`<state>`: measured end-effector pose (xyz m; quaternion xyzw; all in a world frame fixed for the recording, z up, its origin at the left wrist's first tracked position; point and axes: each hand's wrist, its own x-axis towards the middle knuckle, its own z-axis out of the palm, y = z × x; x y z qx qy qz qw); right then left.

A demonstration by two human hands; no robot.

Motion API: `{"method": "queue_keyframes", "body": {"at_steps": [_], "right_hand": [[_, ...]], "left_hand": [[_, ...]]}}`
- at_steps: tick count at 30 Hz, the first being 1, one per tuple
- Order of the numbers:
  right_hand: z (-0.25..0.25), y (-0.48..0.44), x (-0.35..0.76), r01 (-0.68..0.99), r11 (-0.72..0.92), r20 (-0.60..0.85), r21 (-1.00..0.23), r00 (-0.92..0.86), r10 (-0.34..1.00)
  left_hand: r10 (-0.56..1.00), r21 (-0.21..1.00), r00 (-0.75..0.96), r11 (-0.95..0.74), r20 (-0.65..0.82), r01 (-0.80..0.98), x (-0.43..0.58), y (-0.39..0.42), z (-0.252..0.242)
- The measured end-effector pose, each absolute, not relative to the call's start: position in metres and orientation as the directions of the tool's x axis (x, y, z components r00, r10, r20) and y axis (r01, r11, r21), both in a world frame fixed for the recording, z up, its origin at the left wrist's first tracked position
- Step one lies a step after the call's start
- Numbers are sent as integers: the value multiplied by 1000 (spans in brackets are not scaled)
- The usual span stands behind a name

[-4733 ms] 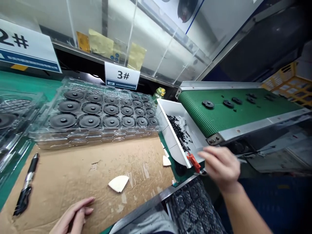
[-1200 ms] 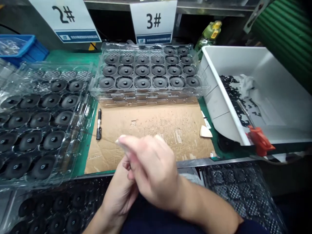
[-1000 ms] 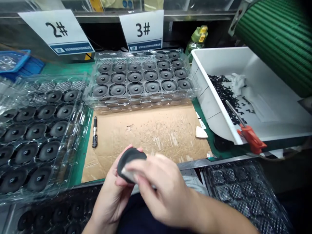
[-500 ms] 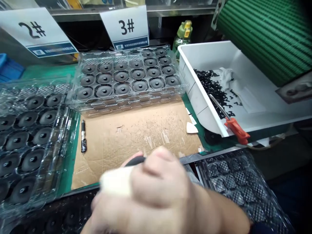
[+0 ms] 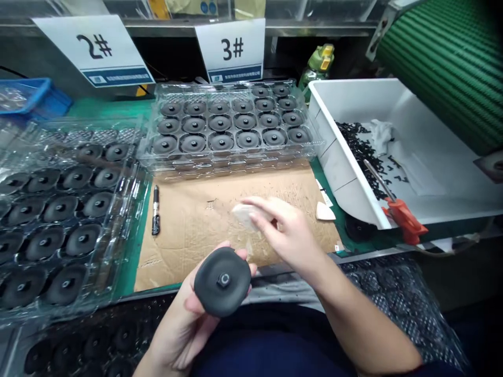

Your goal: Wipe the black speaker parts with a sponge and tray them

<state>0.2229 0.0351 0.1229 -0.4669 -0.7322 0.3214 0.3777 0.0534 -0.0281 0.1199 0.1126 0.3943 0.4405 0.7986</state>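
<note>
My left hand point(image 5: 184, 324) grips a round black disc point(image 5: 222, 281) with a small hub at its centre, held face up over my lap by the table's front edge. My right hand point(image 5: 286, 233) is lifted above the brown cardboard sheet point(image 5: 188, 220), just right of and beyond the disc. Its fingers pinch a small white wedge-shaped piece point(image 5: 244, 213). The two hands are apart.
A clear tray point(image 5: 231, 157) of black discs stands behind the cardboard under the "3#" sign point(image 5: 231, 50). Another clear tray point(image 5: 118, 220) of discs is at left. A pen point(image 5: 155, 209), a white wedge point(image 5: 324, 211), a white bin point(image 5: 338, 167) with red-handled cutters point(image 5: 404, 220) lie right.
My right hand was rubbing over the disc close to my left hand. It has now lifted off towards the cardboard with the white piece, leaving the disc's face uncovered.
</note>
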Motion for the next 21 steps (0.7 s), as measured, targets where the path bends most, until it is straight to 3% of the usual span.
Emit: {"method": "queue_keyframes", "body": {"at_steps": [2,7,10,12,16,19,21], "right_hand": [[89,29,223,534,204,118,-821,-190,975],[38,0,219,547,233,44,-804,-335,941],[69,4,214,543,194,45,-817,-276,960],[106,9,204,487,199,120,-850,-188,975],[157,3,178,341,517,416,-785,-328,848],[162,0,168,300,505,301,-809,-525,796],[160,3,165,352,481,238,-803,-551,800]], "left_hand": [[779,428,393,606,-488,-671,43,-28,119],[812,391,398,563,-426,-729,28,-27,110],[831,418,373,536,-413,-733,30,-25,108],[851,443,329,500,-409,-744,31,-23,108],[836,440,335,522,-435,-731,27,-23,107],[863,481,292,479,-413,-735,22,-25,103],[872,500,263,459,-413,-734,23,-27,102]]}}
